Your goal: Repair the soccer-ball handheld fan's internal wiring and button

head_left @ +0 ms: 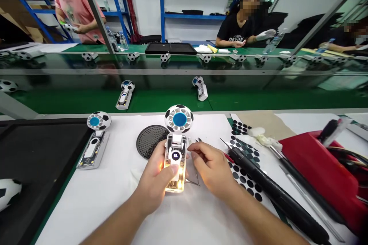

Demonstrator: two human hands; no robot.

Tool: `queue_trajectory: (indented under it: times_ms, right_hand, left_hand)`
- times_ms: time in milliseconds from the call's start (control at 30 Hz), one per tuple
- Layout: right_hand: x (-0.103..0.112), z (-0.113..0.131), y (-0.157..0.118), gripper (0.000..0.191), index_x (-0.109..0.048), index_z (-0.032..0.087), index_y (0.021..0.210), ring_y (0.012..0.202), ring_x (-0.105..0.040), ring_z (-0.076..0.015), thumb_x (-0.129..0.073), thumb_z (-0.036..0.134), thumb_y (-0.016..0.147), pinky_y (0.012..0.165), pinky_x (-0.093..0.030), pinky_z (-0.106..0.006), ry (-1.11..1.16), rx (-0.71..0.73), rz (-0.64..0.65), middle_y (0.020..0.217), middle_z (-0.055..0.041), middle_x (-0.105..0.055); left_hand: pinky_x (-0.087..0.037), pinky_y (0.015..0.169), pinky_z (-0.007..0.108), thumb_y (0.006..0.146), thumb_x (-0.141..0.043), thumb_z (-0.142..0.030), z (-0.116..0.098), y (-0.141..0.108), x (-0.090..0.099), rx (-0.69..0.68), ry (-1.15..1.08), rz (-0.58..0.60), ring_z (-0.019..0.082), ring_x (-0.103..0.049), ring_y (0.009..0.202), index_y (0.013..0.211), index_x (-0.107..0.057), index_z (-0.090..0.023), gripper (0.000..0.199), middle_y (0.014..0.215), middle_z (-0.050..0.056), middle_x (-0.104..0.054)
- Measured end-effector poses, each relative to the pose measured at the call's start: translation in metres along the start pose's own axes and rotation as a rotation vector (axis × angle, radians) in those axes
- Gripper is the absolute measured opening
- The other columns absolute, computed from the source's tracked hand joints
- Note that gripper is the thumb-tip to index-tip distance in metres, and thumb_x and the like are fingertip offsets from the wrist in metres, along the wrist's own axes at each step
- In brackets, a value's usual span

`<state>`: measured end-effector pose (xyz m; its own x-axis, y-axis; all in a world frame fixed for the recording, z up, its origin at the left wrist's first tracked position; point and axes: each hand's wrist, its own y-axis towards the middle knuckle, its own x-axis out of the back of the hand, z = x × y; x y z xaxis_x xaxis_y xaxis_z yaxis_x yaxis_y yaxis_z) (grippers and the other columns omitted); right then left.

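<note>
A clear-cased device (176, 164) with a football-patterned round head (179, 119) is upright in my left hand (155, 178). Its small display is lit and orange light glows from its lower part. My left thumb lies on its front, with the fingers wrapped behind. Just right of the device is my right hand (214, 166), its fingers curled, with thumb and forefinger slightly apart and nothing visible between them. Behind my left hand is a round black dish (149, 141) holding small dark pieces. Tweezers lie partly hidden between my hands.
A similar device (93, 149) lies at left beside a black tray (37, 149). Right are a black electric screwdriver (267, 183), black round stickers (243, 172) and a red holder (316, 164). More devices sit on the green conveyor (161, 97); people work beyond.
</note>
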<state>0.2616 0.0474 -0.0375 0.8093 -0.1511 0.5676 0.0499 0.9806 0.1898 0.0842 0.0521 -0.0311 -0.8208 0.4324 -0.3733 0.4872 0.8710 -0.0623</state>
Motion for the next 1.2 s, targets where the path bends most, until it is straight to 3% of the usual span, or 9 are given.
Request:
queue_trajectory:
  times_ms: [233, 400, 567, 767, 933, 1033, 1133, 1200]
  right_hand:
    - [-0.002, 0.001, -0.001, 0.021, -0.068, 0.020, 0.090, 0.075, -0.065, -0.0132, -0.048, 0.015, 0.086, 0.068, -0.047, -0.022, -0.045, 0.004, 0.034, 0.083, 0.0017, -0.071]
    - [0.003, -0.007, 0.005, 0.022, -0.067, 0.019, 0.095, 0.072, -0.063, -0.0183, -0.048, 0.018, 0.083, 0.066, -0.045, -0.030, -0.180, -0.053, 0.014, 0.079, -0.0012, -0.069]
    - [0.021, -0.016, 0.014, 0.025, -0.066, 0.019, 0.100, 0.081, -0.063, -0.0237, -0.047, 0.022, 0.084, 0.072, -0.044, -0.035, -0.315, -0.143, -0.113, 0.086, -0.0046, -0.069]
    - [0.040, -0.019, 0.021, 0.022, -0.063, 0.022, 0.100, 0.084, -0.065, -0.0197, -0.045, 0.022, 0.087, 0.075, -0.046, -0.030, -0.421, -0.195, -0.192, 0.091, -0.0019, -0.070]
    - [0.078, -0.024, 0.015, 0.028, -0.057, 0.018, 0.114, 0.097, -0.062, -0.0186, -0.038, 0.019, 0.094, 0.086, -0.046, -0.030, -0.651, -0.274, -0.237, 0.108, -0.0068, -0.067]
    - [0.109, -0.035, 0.007, 0.020, -0.061, 0.015, 0.109, 0.098, -0.061, -0.0216, -0.050, 0.023, 0.094, 0.086, -0.049, -0.039, -0.823, -0.352, -0.123, 0.109, -0.0090, -0.065]
    - [0.132, -0.047, -0.002, 0.021, -0.064, 0.014, 0.096, 0.084, -0.063, -0.0185, -0.060, 0.034, 0.093, 0.077, -0.053, -0.038, -0.941, -0.434, 0.057, 0.093, -0.0046, -0.066]
    - [0.143, -0.054, -0.007, 0.025, -0.064, 0.014, 0.099, 0.084, -0.064, -0.0178, -0.057, 0.038, 0.095, 0.077, -0.054, -0.037, -1.010, -0.459, 0.097, 0.095, -0.0045, -0.066]
  left_hand:
    - [-0.046, 0.060, 0.029, 0.086, -0.061, -0.037, 0.002, 0.000, 0.001, 0.007, 0.016, -0.004, 0.025, -0.063, 0.090, 0.128, -0.042, -0.020, 0.049, 0.123, 0.015, -0.059]
    - [-0.049, 0.064, 0.032, 0.086, -0.060, -0.036, 0.004, 0.000, 0.002, -0.015, 0.005, -0.008, 0.022, -0.063, 0.083, 0.127, -0.042, -0.020, 0.048, 0.118, 0.015, -0.061]
    - [-0.050, 0.064, 0.033, 0.088, -0.058, -0.035, 0.004, 0.000, 0.001, -0.052, -0.014, -0.025, 0.021, -0.063, 0.080, 0.121, -0.047, -0.022, 0.038, 0.116, 0.012, -0.058]
    - [-0.051, 0.065, 0.033, 0.090, -0.057, -0.031, -0.004, -0.001, -0.002, -0.098, -0.013, -0.061, 0.019, -0.062, 0.078, 0.117, -0.049, -0.025, 0.029, 0.114, 0.008, -0.056]
    - [-0.052, 0.066, 0.032, 0.088, -0.061, -0.028, -0.012, -0.003, -0.006, -0.056, -0.063, -0.107, 0.019, -0.060, 0.079, 0.115, -0.048, -0.027, 0.030, 0.109, 0.007, -0.060]
    - [-0.053, 0.071, 0.033, 0.084, -0.064, -0.022, -0.012, -0.004, -0.006, 0.010, -0.173, -0.085, 0.019, -0.059, 0.082, 0.123, -0.046, -0.031, 0.044, 0.106, 0.005, -0.061]
    - [-0.053, 0.075, 0.032, 0.081, -0.065, -0.018, -0.010, -0.004, -0.006, 0.044, -0.251, -0.023, 0.018, -0.058, 0.086, 0.126, -0.045, -0.033, 0.052, 0.107, 0.003, -0.060]
    - [-0.052, 0.076, 0.032, 0.079, -0.065, -0.017, -0.009, -0.005, -0.006, 0.038, -0.273, -0.001, 0.018, -0.057, 0.086, 0.127, -0.045, -0.033, 0.054, 0.107, 0.003, -0.060]
